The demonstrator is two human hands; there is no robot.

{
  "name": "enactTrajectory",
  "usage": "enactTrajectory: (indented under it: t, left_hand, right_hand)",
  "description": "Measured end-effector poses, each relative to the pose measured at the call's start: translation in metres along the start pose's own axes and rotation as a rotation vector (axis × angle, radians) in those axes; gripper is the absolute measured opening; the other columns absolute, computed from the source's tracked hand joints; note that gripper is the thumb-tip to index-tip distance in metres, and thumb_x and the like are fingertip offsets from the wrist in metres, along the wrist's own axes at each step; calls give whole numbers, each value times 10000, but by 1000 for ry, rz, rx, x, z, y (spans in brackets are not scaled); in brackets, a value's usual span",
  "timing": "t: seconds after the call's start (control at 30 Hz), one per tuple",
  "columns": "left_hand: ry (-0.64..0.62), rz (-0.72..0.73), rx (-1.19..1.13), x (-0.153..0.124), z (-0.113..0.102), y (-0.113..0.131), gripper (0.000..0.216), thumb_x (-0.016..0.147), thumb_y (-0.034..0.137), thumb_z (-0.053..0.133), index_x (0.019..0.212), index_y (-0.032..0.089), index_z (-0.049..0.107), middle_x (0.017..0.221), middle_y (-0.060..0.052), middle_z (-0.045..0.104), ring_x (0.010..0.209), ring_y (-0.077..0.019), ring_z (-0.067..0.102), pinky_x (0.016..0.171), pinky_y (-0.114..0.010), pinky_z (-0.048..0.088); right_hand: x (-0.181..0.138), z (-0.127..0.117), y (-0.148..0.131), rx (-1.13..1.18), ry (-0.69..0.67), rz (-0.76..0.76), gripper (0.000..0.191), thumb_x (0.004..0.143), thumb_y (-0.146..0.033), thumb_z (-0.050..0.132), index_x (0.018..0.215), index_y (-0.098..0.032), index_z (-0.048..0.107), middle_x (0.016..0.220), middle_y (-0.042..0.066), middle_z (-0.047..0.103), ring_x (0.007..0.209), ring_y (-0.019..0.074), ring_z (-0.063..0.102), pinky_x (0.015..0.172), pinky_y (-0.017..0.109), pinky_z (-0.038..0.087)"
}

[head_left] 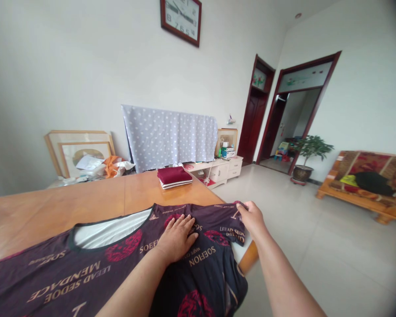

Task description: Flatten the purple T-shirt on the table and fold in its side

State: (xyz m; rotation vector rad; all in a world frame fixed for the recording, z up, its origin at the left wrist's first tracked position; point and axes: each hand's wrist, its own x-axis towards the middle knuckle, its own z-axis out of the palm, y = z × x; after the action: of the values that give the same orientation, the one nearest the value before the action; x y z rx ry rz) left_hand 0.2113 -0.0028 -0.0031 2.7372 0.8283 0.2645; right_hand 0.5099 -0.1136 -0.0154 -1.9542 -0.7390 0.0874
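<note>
A dark T-shirt (pixel 198 257) with gold lettering and red round patterns lies spread over the wooden table (pixel 95 198). Its neckline faces away from me and shows a white inside. My left hand (pixel 178 237) rests flat on the shirt near the shoulder, fingers stretched out. At the right, my right hand (pixel 251 215) pinches the end of the sleeve by the table's corner. The shirt's side hangs past the right table edge.
A folded maroon and striped cloth stack (pixel 174 176) sits at the table's far edge. Beyond stand a low white cabinet (pixel 222 171) and a dotted cloth cover (pixel 171 136). A potted plant (pixel 302 171) and a wooden sofa (pixel 366 185) are on the right.
</note>
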Motion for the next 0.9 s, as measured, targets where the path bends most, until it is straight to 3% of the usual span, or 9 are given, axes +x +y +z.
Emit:
enactTrajectory:
  t: [0.13,0.27,0.43,0.57,0.73,0.9]
  left_hand:
    - [1,-3,3,0,0,0,631,988,577,346,1535,274,429,1631,-30,340,1538,-278,216,1251,-516,141]
    - [13,-7,-10,0,1,1,619,985,569,364,1530,284,436,1627,-32,349,1537,-277,219,1250,-519,146]
    - [11,-15,-16,0,0,1,614,982,560,375,1528,285,439,1623,-30,356,1537,-272,220,1250,-523,145]
    - [4,-14,-17,0,-1,1,623,979,567,375,1532,287,431,1627,-26,349,1537,-273,222,1247,-524,150]
    - [8,-14,-19,0,-1,1,591,977,564,388,1516,330,450,1627,-16,352,1536,-270,227,1243,-526,151]
    - [9,-13,-29,0,-2,2,586,982,563,382,1512,326,459,1625,-19,355,1537,-274,221,1244,-533,148]
  right_hand:
    - [6,6,-2,150,-20,65,449,890,-562,492,1074,-178,632,860,75,735,711,211,693,575,272,526]
    - [14,9,5,162,34,118,535,897,-518,501,1320,-193,533,1074,114,727,786,216,717,627,291,559]
    - [17,3,21,-151,70,74,586,884,-496,541,1387,-197,507,1233,148,682,1107,266,670,933,365,511]
    - [10,2,19,-368,-71,22,649,843,-597,587,1345,-186,563,1338,183,622,1217,298,607,959,379,474]
    - [4,3,5,-397,-211,-78,203,852,-403,617,991,-273,688,1033,13,742,980,200,671,803,266,467]
    - [4,-3,-15,-375,-120,-80,194,914,-409,513,883,-246,613,784,5,712,764,186,651,666,256,420]
